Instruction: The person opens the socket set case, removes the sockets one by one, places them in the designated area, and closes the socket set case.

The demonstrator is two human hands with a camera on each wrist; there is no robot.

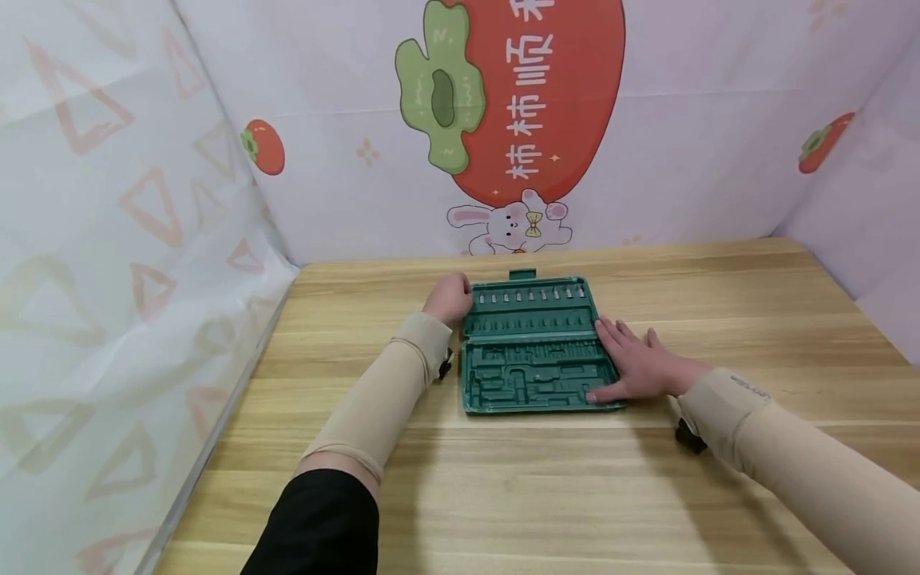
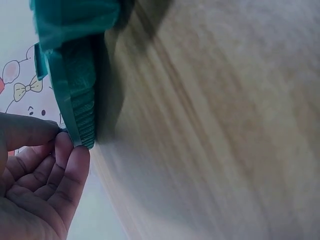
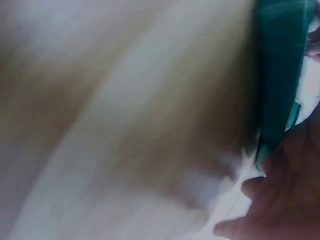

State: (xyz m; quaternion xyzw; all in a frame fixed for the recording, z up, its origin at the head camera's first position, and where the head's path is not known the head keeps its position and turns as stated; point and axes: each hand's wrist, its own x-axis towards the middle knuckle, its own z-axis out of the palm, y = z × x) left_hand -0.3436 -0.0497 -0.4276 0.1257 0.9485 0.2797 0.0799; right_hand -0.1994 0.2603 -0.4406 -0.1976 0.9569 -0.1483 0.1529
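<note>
A green plastic bit case (image 1: 532,337) lies unfolded on the wooden table. Along the top of its far half runs a row of small silver socket bits (image 1: 530,295); the near half shows bare moulded slots. At the far left corner, my left hand (image 1: 450,298) has its fingers bent against the side. In the left wrist view, the thumb and fingertips (image 2: 76,156) pinch the case's edge (image 2: 65,100). My right hand (image 1: 640,363) spreads over the right edge, thumb on the near half, other fingers beside the fold. The right wrist view is blurred.
Wooden table (image 1: 532,487) surrounds the case on all sides. Behind it hangs a printed cloth (image 1: 345,200) with a large persimmon and a rabbit. Another patterned sheet (image 1: 129,319) borders the left side. A green latch tab (image 1: 522,274) sticks out from the case's far side.
</note>
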